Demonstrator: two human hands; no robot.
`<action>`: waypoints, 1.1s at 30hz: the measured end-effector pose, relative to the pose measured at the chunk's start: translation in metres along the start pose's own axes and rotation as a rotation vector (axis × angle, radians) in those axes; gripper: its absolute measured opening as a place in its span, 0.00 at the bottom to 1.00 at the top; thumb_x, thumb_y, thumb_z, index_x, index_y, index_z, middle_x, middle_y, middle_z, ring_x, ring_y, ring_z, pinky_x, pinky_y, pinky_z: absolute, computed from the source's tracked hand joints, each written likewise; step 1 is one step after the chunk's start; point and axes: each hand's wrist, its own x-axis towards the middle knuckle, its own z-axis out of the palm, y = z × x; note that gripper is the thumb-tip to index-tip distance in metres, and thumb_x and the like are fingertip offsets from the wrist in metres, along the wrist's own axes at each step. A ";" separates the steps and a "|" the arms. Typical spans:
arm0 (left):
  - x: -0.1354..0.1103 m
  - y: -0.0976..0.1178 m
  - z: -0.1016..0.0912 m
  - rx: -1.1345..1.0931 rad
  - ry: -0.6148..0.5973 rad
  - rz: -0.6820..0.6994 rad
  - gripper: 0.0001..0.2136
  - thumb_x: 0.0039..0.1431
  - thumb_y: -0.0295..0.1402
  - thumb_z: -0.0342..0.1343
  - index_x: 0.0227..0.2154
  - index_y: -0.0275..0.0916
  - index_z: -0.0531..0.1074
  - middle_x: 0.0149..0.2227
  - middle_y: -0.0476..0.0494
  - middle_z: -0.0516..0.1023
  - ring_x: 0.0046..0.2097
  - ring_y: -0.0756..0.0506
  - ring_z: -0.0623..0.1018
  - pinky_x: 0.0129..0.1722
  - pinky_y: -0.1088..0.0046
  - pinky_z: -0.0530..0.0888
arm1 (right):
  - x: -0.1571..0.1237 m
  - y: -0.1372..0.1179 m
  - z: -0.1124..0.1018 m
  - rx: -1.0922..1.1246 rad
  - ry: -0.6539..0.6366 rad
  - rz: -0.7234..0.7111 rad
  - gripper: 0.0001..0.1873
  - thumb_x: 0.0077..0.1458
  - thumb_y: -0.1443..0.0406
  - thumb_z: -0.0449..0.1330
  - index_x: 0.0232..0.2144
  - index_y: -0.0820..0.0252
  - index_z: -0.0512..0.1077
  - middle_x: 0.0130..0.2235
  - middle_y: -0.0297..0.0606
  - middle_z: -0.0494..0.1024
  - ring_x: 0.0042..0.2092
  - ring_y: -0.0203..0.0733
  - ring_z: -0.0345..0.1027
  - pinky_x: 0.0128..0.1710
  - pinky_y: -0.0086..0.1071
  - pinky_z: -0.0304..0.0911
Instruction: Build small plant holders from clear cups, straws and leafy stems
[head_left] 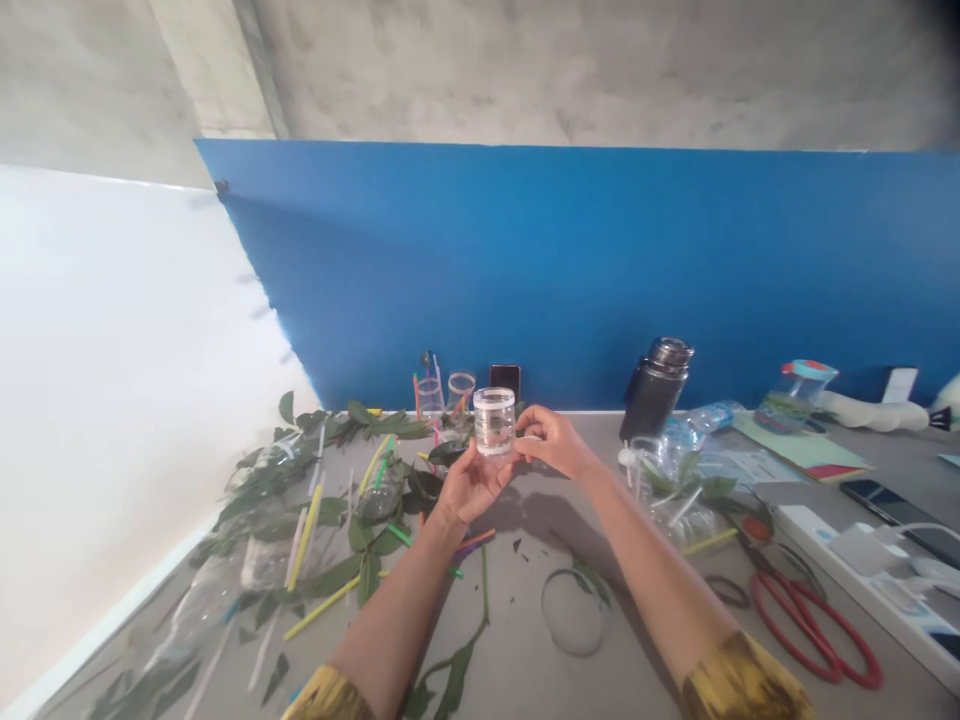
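Held up above the table is a short clear plastic cylinder, with liquid or a thick base inside that I cannot make out. My left hand cups it from below and the left side. My right hand comes in from the right, its fingertips pressed against the cylinder's right side. Below the hands, a flat transparent plastic disc lies on the grey table with a leafy stem near it.
Leafy branches, coloured straws and cut plastic bottles are spread left of the hands. Further back stand a dark insulated bottle and straw-filled cups. Red-handled scissors and a power strip lie right. A blue panel backs the table.
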 end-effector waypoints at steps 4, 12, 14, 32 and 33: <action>0.001 -0.002 -0.004 0.008 0.036 -0.017 0.19 0.70 0.40 0.56 0.54 0.30 0.73 0.46 0.31 0.84 0.44 0.41 0.86 0.43 0.71 0.81 | 0.002 0.008 -0.002 0.147 -0.077 0.063 0.17 0.46 0.57 0.73 0.30 0.58 0.70 0.22 0.30 0.76 0.25 0.37 0.70 0.28 0.30 0.63; 0.002 -0.006 -0.013 0.005 0.039 -0.097 0.21 0.70 0.45 0.56 0.54 0.32 0.73 0.41 0.33 0.84 0.37 0.43 0.85 0.36 0.73 0.80 | -0.007 0.026 0.003 0.385 -0.103 0.095 0.17 0.46 0.56 0.74 0.27 0.59 0.72 0.23 0.31 0.75 0.23 0.31 0.60 0.24 0.27 0.50; 0.001 -0.007 -0.013 -0.003 0.034 -0.134 0.21 0.70 0.46 0.55 0.53 0.32 0.74 0.40 0.34 0.84 0.37 0.44 0.84 0.37 0.73 0.80 | -0.012 0.027 0.007 0.398 -0.046 0.103 0.15 0.46 0.57 0.73 0.26 0.59 0.73 0.21 0.29 0.72 0.22 0.31 0.57 0.24 0.27 0.48; -0.003 -0.017 -0.004 0.010 0.071 -0.211 0.16 0.73 0.39 0.51 0.44 0.31 0.77 0.32 0.36 0.84 0.27 0.47 0.82 0.30 0.75 0.80 | -0.037 0.041 0.032 0.628 0.085 0.102 0.26 0.42 0.51 0.76 0.25 0.54 0.64 0.26 0.30 0.73 0.28 0.41 0.70 0.30 0.38 0.69; -0.002 -0.017 -0.005 0.028 0.066 -0.213 0.16 0.73 0.40 0.52 0.44 0.30 0.77 0.31 0.37 0.83 0.26 0.47 0.82 0.28 0.75 0.80 | -0.038 0.039 0.034 0.636 0.063 0.097 0.26 0.43 0.51 0.76 0.25 0.54 0.64 0.26 0.30 0.73 0.28 0.42 0.71 0.30 0.39 0.70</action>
